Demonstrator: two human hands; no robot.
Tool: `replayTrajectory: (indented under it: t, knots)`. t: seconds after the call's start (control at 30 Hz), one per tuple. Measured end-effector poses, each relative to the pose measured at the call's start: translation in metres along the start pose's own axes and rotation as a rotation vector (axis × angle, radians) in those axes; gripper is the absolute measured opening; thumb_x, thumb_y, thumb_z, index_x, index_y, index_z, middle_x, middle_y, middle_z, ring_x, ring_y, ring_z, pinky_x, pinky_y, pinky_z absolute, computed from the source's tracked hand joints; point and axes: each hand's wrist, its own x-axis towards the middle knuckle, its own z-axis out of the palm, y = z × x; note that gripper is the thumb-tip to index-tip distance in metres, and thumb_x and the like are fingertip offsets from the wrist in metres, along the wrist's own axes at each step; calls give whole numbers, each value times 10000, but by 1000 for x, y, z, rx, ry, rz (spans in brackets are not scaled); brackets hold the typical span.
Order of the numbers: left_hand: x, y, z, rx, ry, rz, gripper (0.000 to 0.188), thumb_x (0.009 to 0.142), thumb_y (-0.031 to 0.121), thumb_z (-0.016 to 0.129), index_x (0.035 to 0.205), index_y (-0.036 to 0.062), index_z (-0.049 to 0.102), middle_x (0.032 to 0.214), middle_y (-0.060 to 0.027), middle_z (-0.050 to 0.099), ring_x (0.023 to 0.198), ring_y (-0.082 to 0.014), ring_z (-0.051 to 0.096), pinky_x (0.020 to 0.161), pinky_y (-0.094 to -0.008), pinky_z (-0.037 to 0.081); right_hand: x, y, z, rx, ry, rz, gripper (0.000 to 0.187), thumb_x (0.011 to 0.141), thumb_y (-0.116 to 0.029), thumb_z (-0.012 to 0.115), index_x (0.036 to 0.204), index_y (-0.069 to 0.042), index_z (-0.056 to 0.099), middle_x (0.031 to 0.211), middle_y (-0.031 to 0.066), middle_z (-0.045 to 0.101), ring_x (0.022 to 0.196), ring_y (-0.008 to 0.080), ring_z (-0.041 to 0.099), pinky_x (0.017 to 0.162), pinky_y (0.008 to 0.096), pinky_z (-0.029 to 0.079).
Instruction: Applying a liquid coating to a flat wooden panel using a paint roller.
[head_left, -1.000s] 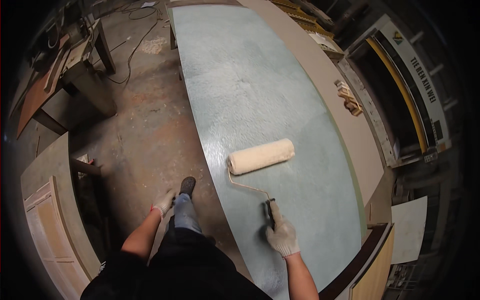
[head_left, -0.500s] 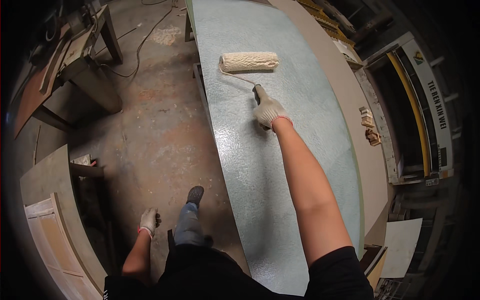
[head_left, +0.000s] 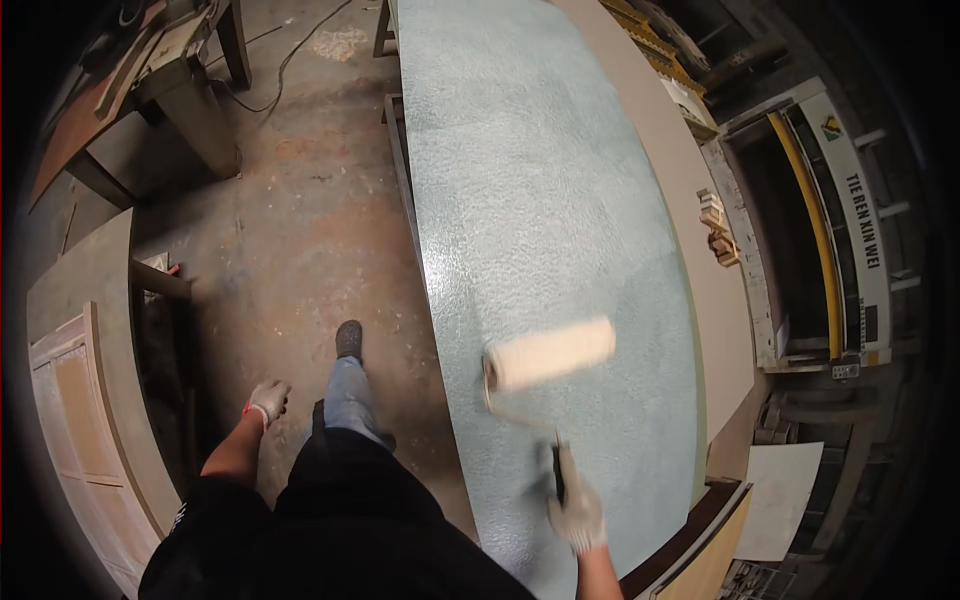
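In my right hand (head_left: 578,515), which wears a pale knit glove, is the dark handle of a paint roller (head_left: 555,355). Its thick cream sleeve, blurred by motion, rests on a long pale blue-green panel (head_left: 560,190). The panel's surface is glossy and looks wet, with a stippled texture in the light. A thin wire frame runs from the handle to the sleeve's left end. My left hand (head_left: 268,400), gloved too, hangs over the floor beside my leg, its fingers loosely bent and apart with nothing visible in them.
A wooden workbench (head_left: 190,110) stands at the far left, and a panelled door (head_left: 85,440) lies on a table nearer by. Small wood blocks (head_left: 718,230) sit on the tan board beyond the panel's right edge. Further right stands a large machine (head_left: 850,220). A cable (head_left: 285,70) crosses the floor.
My right hand has drawn the roller back along the panel toward my body, its arm now bent. My left hand has shifted slightly left and up in the picture; the view has moved a little.
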Motion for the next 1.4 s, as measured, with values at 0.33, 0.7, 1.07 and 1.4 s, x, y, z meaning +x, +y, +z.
replayTrajectory:
  t: [0.33, 0.7, 1.07, 1.4]
  knots:
    - [40, 31, -17, 8, -82, -163, 307, 945, 311, 625, 1031, 27, 705, 694, -49, 597, 577, -174, 574, 530, -350, 463, 151, -64, -50, -91, -207, 111, 867, 783, -1, 617, 1592, -95, 320, 1296, 276, 639, 1117, 455, 658, 913, 493, 561]
    - [96, 94, -106, -317, 91, -95, 367, 973, 368, 609, 1169, 62, 656, 827, -52, 644, 602, -159, 602, 529, -314, 451, 586, -286, -59, -103, 21, -29, 849, 832, -79, 529, 1630, -198, 264, 1357, 310, 609, 1210, 473, 631, 1031, 479, 503]
    - [81, 81, -101, -210, 35, -49, 274, 971, 344, 592, 1070, 91, 628, 780, -44, 620, 580, -166, 590, 487, -328, 438, 348, -206, 3, -9, 18, -45, 888, 815, -56, 562, 1631, -171, 230, 993, 323, 687, 905, 497, 676, 792, 567, 542]
    - [52, 61, -76, 101, -154, -13, 349, 969, 323, 604, 1159, 38, 675, 799, -63, 633, 586, -178, 596, 519, -338, 470, -12, -108, -9, -64, -133, 192, 867, 776, -5, 618, 1580, -196, 356, 919, 258, 670, 801, 453, 671, 722, 534, 552]
